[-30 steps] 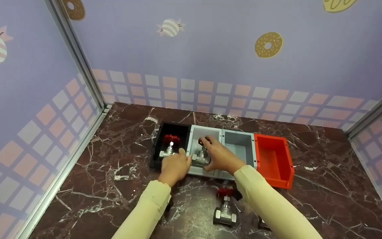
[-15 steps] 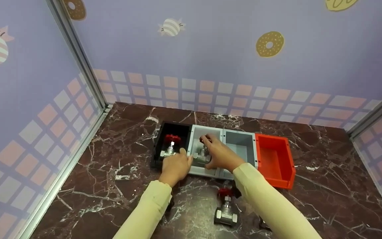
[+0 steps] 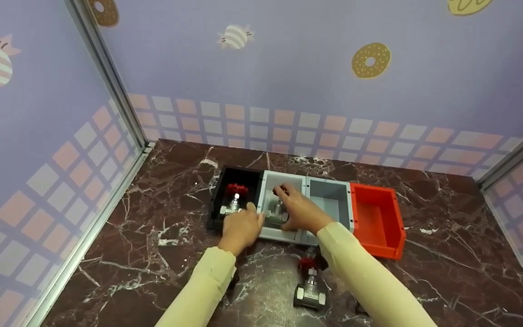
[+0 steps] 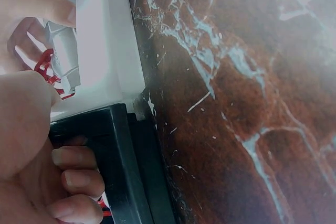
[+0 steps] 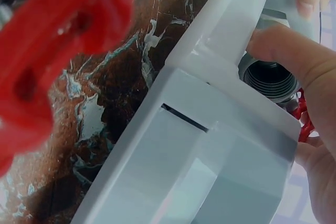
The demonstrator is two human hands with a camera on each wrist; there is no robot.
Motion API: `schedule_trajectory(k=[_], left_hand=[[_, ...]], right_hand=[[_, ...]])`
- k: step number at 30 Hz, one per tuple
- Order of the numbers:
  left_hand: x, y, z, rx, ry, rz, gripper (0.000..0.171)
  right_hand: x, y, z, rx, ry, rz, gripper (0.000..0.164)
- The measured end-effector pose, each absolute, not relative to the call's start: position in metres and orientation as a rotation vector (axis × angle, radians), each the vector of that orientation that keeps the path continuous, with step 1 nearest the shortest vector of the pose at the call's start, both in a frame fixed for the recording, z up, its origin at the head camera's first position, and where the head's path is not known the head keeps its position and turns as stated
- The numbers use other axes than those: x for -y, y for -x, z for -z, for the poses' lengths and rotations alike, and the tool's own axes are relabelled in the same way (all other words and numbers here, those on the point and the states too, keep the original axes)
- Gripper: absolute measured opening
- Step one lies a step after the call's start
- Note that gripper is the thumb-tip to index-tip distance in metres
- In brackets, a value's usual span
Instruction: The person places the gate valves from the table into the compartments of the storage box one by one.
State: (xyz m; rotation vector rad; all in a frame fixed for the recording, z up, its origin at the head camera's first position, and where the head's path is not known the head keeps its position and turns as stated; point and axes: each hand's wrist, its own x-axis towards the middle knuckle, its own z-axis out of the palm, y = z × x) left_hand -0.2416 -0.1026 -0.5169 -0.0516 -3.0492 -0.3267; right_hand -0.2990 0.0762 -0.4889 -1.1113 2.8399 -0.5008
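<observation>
Black (image 3: 216, 200), white (image 3: 266, 179), grey (image 3: 327, 181) and orange-red (image 3: 386, 218) bins stand side by side in one row. In the white bin sits a metal valve (image 3: 276, 213) with a red handwheel. My right hand (image 3: 304, 210) grips this valve, its fingers by the handwheel and its thumb (image 5: 278, 43) low near the threaded opening. My left hand (image 3: 242, 225) holds the divider between the black and white bins, thumb and forefinger on either side, other fingers (image 4: 79, 182) curled inside the black bin. Another red-wheeled valve (image 3: 232, 206) lies in the black bin, partly behind that hand.
On the dark marble tabletop (image 3: 161, 272), a valve with a red handwheel (image 3: 310, 290) lies in front of the bins. Dark parts of other things show beside both sleeves. Patterned walls (image 3: 307, 91) enclose the back and sides.
The valve in the white bin has tilted or shifted very slightly under my right hand. My left hand stays where it was, and the head view has drifted a little.
</observation>
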Motion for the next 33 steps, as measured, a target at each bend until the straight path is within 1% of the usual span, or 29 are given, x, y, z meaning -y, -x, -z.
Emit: schedule_trajectory(k=[9, 20, 28, 33], left_hand=[[0.099, 0.242, 0.518, 3.025, 0.069, 0.305, 0.035], [0.101, 0.241, 0.516, 3.01, 0.07, 0.297, 0.036], [0.101, 0.241, 0.518, 2.993, 0.059, 0.296, 0.036], [0.102, 0.241, 0.52, 2.987, 0.063, 0.307, 0.036]], right_hand=[[-0.076, 0.3, 0.493, -2.861, 1.117, 0.446, 0.104], [-0.075, 0.301, 0.496, -2.869, 1.13, 0.482, 0.103], [-0.073, 0.301, 0.501, -2.869, 1.149, 0.498, 0.095], [-0.071, 0.299, 0.504, -2.891, 1.206, 0.506, 0.086]])
